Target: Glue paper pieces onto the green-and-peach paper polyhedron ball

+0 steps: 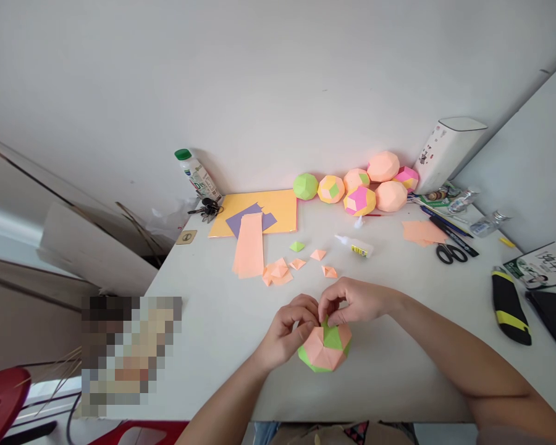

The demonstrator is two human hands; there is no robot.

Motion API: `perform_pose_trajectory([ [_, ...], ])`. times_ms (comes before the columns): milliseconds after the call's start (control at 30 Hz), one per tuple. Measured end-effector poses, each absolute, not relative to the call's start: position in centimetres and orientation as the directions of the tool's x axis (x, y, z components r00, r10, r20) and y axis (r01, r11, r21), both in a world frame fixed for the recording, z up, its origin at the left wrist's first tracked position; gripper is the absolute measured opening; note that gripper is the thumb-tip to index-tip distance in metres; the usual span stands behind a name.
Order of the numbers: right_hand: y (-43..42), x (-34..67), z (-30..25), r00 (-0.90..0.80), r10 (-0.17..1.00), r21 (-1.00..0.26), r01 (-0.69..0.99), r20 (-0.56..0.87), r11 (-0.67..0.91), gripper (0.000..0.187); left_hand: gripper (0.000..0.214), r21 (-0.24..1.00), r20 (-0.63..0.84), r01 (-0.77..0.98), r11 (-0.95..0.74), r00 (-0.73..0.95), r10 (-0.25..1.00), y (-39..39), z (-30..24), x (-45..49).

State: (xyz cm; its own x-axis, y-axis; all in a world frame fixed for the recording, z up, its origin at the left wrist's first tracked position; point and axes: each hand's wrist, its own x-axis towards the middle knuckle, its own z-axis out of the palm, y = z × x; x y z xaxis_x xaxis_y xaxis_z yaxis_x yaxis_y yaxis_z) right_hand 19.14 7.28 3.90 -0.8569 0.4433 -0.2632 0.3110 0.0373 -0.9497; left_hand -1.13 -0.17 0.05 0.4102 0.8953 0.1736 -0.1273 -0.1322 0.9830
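A faceted paper ball (323,356) in peach and green rests on the table close to its front edge. Curled over the ball's upper left side, my left hand (290,327) grips it with fingers and thumb. My right hand (347,303) pinches a green paper flap (325,322) at the top of the ball. Fingertips of both hands almost meet there, hiding part of the far side. Beyond the hands lie small folded peach paper pieces (297,264), a green folded piece (297,246) and a glue bottle (354,245) on its side.
Finished paper balls (360,201) sit along the wall. Peach strips (250,247) and purple paper (269,219) lie on a yellow sheet (282,204), with a green-capped bottle (199,176) behind. At right are scissors (451,254), pens (454,235), a utility knife (511,307) and a milk carton (544,262).
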Motion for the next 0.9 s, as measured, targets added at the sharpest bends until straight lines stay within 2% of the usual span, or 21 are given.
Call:
perform_pose_trajectory([
  [900, 7.33, 19.10, 3.89, -0.863, 0.440, -0.958, 0.287, -0.248, 0.023, 0.011, 0.025, 0.983, 0.173, -0.136, -0.127, 0.413, 0.894, -0.16, 0.19, -1.12],
])
